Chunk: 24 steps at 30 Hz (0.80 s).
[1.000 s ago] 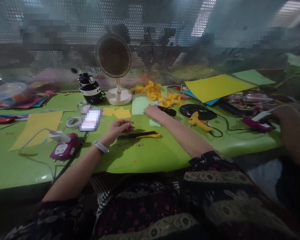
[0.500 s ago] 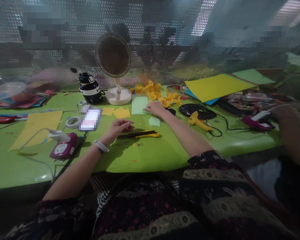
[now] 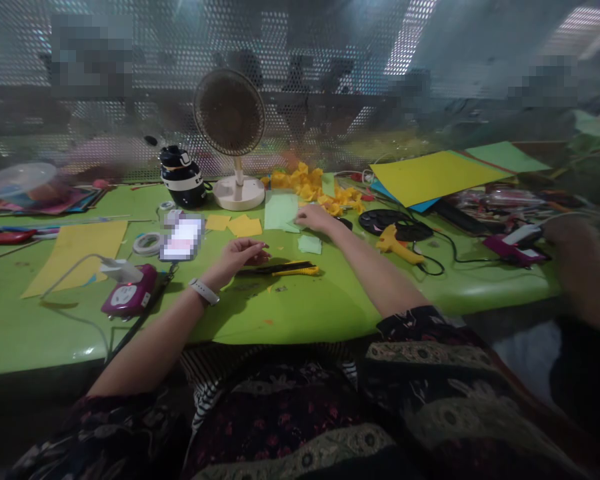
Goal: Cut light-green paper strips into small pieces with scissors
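My right hand [image 3: 316,219] is closed, fingertips pinching a small pale green paper piece [image 3: 291,227] at the lower edge of a larger pale green sheet [image 3: 280,205]. Just below it lies a little stack of pale green paper pieces [image 3: 310,245]. My left hand [image 3: 241,256], a white band on its wrist, hovers low over the table with loosely bent fingers slightly apart. I see nothing held in it. Beside its fingertips lies a yellow and black box cutter [image 3: 295,268], its left end partly in the hand's shadow.
Behind my hands stand a fan [image 3: 237,193], a black bottle [image 3: 183,183] and yellow paper flowers [image 3: 305,180]. A yellow glue gun [image 3: 400,247] lies right. On the left are a phone [image 3: 183,239], tape [image 3: 147,244] and a purple power strip [image 3: 130,292]. Another person's arm [image 3: 580,267] is far right.
My right hand has shifted slightly right, and a small green paper piece now shows at its fingertips. My left hand has stayed nearly still.
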Motion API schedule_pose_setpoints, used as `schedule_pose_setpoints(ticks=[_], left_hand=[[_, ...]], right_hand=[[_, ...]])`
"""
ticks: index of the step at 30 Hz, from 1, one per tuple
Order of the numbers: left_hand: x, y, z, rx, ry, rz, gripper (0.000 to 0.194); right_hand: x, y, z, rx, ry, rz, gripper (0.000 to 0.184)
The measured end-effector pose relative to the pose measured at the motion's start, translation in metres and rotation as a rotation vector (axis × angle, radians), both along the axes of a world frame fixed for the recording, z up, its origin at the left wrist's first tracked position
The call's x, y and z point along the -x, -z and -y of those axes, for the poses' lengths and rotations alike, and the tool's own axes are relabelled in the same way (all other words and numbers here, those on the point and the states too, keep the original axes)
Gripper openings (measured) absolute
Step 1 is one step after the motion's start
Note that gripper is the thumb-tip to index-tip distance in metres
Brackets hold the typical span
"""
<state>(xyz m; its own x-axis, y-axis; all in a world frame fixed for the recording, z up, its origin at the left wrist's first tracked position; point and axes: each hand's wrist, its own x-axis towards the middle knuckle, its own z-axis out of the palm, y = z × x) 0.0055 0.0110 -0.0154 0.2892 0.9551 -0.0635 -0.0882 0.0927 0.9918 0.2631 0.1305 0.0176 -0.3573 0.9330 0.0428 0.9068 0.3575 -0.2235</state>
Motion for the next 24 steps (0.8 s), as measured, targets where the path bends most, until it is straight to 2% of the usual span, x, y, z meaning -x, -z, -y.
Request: schedule_pose_setpoints(ticks=[3,7,12,17,21,24], left_hand=[[0.000,-0.002,0.001,0.016,-0.001,-0.006,0.027],[-0.001,-0.005,0.002,0.031,-0.011,-0.015,0.022],[-0.001,-0.004,0.002,0.023,-0.015,-0.015,0.019],[-0.002,-0.003,0.002,0.039,-0.018,-0.006,0.020],[-0.003,-0.004,0.002,0.035,-0.014,-0.009,0.020],[-0.003,-0.006,0.003,0.031,-0.007,-0.016,0.020]], right_hand=[[0.002,0.001,0.002,-0.025,0.037,-0.020,0.018],[0.008,0.006,0.003,-0.074,0.104,-0.035,0.017],[0.007,0.015,-0.003,-0.111,0.155,-0.007,0.033],[0.001,0.016,-0.003,-0.071,0.075,-0.042,0.047],[0.001,0.009,0.002,-0.013,0.045,-0.007,0.038],[0.003,0.004,0.006,-0.031,0.067,0.000,0.027]])
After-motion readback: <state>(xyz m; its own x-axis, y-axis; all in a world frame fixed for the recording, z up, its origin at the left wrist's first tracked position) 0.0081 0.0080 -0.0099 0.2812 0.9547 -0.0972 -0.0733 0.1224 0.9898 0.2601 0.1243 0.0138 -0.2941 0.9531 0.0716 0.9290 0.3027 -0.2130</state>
